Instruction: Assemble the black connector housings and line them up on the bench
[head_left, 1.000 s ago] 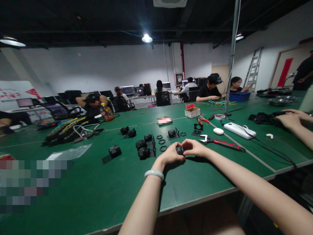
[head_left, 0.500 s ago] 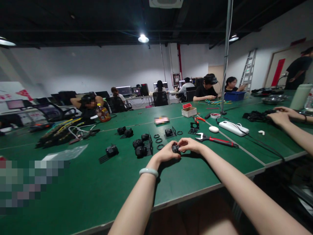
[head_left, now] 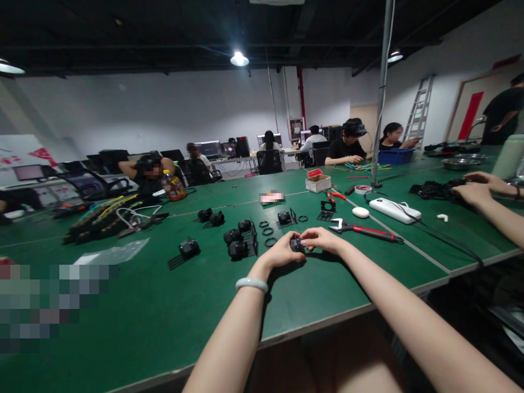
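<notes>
A small black fitting (head_left: 295, 245) with a rounded, faceted body is between my two hands, just above or on the green table. My left hand (head_left: 280, 252) is closed around its near and left sides, with a pale bangle on that wrist. From the right, my right hand (head_left: 323, 240) pinches at the fitting, fingertips against its side; its far details are hidden by my fingers. Several black rings (head_left: 268, 231) lie just beyond my left hand. Similar black fittings on flat brackets (head_left: 238, 249) stand to the left, and another on its bracket (head_left: 284, 218) sits farther back.
On the right lie an adjustable wrench (head_left: 368, 232), a white power bank (head_left: 395, 211) with a black cable, and a white oval object (head_left: 361, 212). Behind are a small box (head_left: 318, 183) and a metal pole (head_left: 381, 98). Another person's hands (head_left: 477, 188) handle dark material at the right.
The view has shifted slightly. My right fingers have changed their position a little against the fitting, while my left hand keeps its hold.
</notes>
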The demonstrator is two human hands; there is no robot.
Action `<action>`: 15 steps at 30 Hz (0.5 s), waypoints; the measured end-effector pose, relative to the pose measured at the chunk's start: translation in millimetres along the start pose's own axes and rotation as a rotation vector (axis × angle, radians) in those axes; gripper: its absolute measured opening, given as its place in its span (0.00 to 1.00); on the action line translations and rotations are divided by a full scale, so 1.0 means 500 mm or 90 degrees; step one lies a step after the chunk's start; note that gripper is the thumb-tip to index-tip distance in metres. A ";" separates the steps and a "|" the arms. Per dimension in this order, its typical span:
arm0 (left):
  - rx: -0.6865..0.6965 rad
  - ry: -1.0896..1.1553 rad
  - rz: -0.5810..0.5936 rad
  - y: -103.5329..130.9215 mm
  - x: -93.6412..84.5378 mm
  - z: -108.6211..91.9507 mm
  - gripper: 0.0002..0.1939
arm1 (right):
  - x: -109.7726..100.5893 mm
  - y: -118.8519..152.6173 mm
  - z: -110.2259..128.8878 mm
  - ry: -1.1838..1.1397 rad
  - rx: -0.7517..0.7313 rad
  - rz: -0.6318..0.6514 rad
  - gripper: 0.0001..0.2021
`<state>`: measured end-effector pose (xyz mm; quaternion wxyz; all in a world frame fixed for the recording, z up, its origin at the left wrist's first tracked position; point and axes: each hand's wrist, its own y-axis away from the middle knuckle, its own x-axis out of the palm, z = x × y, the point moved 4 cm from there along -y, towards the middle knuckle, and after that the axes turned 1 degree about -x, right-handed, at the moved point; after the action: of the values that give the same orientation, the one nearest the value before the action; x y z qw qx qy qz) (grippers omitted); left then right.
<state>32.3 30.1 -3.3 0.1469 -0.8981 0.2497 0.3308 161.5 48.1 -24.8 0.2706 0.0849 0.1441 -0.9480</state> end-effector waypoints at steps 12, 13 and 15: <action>0.021 0.024 -0.006 -0.001 0.003 -0.004 0.27 | 0.002 -0.005 -0.012 0.219 0.044 -0.105 0.22; 0.021 0.022 -0.011 -0.001 0.003 -0.003 0.27 | 0.001 -0.005 -0.013 0.214 0.046 -0.112 0.23; 0.018 0.015 -0.019 0.000 0.003 -0.002 0.27 | -0.002 -0.004 -0.015 0.188 0.049 -0.134 0.22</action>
<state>33.9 29.4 -3.7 0.1618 -0.9035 0.2427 0.3140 161.9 52.8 -31.2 0.1425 0.2181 0.1539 -0.9531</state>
